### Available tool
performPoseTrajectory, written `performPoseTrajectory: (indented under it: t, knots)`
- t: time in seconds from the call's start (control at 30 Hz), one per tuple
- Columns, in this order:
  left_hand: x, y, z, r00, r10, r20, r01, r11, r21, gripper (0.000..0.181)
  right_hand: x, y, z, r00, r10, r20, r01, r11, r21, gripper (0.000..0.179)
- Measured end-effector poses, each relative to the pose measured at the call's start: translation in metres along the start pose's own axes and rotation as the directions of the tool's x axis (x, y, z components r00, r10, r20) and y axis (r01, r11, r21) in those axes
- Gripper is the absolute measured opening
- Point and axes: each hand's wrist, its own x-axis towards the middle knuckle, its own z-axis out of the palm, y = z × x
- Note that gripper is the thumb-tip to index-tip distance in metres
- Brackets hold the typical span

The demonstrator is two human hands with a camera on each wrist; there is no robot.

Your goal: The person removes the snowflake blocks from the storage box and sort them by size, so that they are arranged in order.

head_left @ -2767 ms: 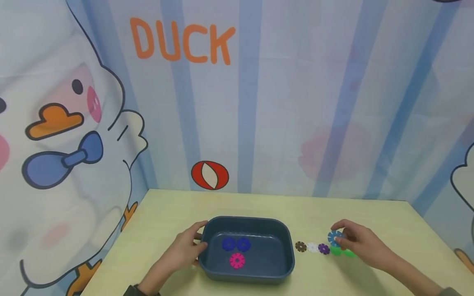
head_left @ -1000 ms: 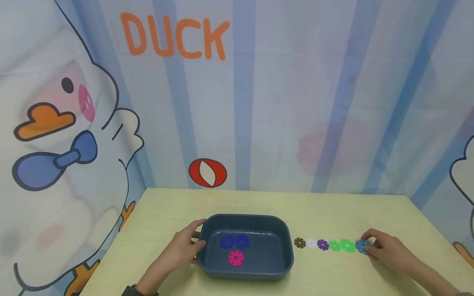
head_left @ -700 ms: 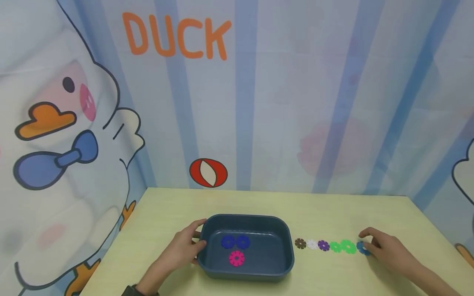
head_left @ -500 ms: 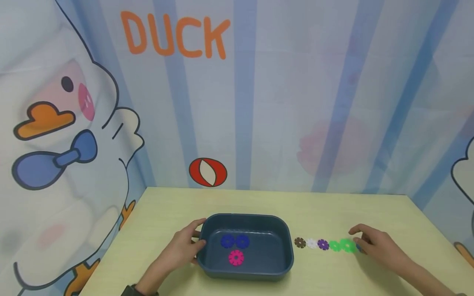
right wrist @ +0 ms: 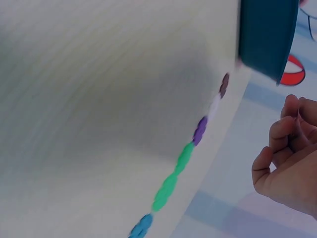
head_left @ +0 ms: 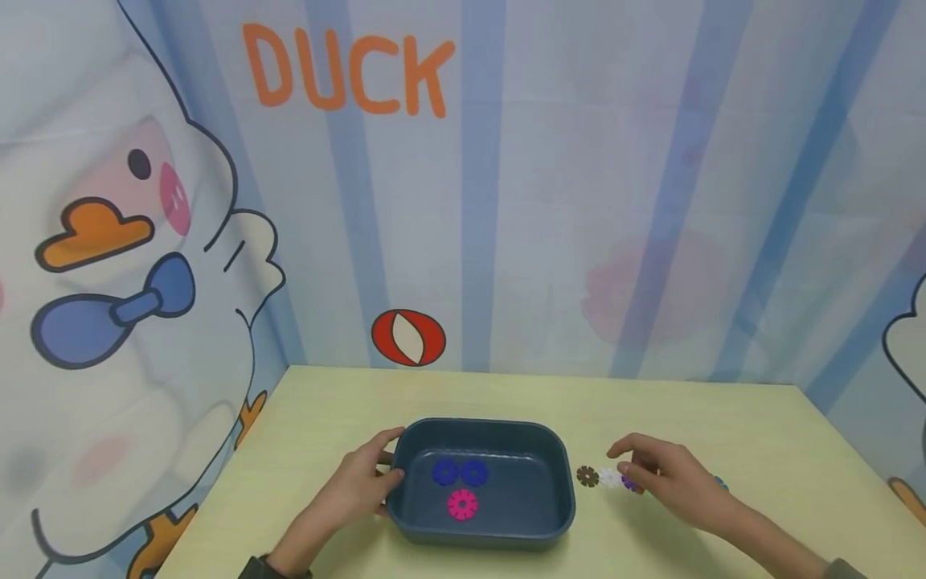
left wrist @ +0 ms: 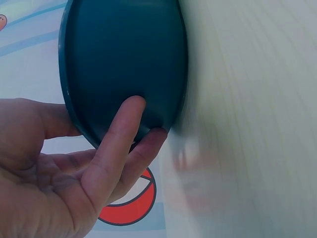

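- Left hand (head_left: 354, 486) grips the tray (head_left: 528, 494); three discs (head_left: 463, 515) lie inside.
- Right hand (head_left: 673, 478) hovers above the disc row (right wrist: 184, 157), loosely curled, seemingly empty from here.

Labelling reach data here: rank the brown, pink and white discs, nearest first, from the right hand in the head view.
1. White disc, beside the right hand.
2. Brown disc, just outside the tray.
3. Pink disc, inside the tray.

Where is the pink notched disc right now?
In the head view, the pink notched disc lies inside the dark blue tray, slightly left of its middle and just below two blue notched discs.
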Motion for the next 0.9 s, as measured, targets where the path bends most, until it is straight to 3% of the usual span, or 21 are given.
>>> performPoseTrajectory:
  t: [0.57,0.9]
  knots:
    - [0.001,-0.002,-0.003,1.000,0.007,0.011,-0.007,1.000,0.003,0.064,0.042,-0.038,0.036,0.987,-0.102,0.121,0.106,0.994,-0.026,0.023]
    - [0.000,0.000,-0.001,1.000,0.021,0.013,-0.021,1.000,-0.007,0.063,0.059,-0.053,0.062,0.971,-0.151,0.185,0.152,0.988,0.012,0.022]
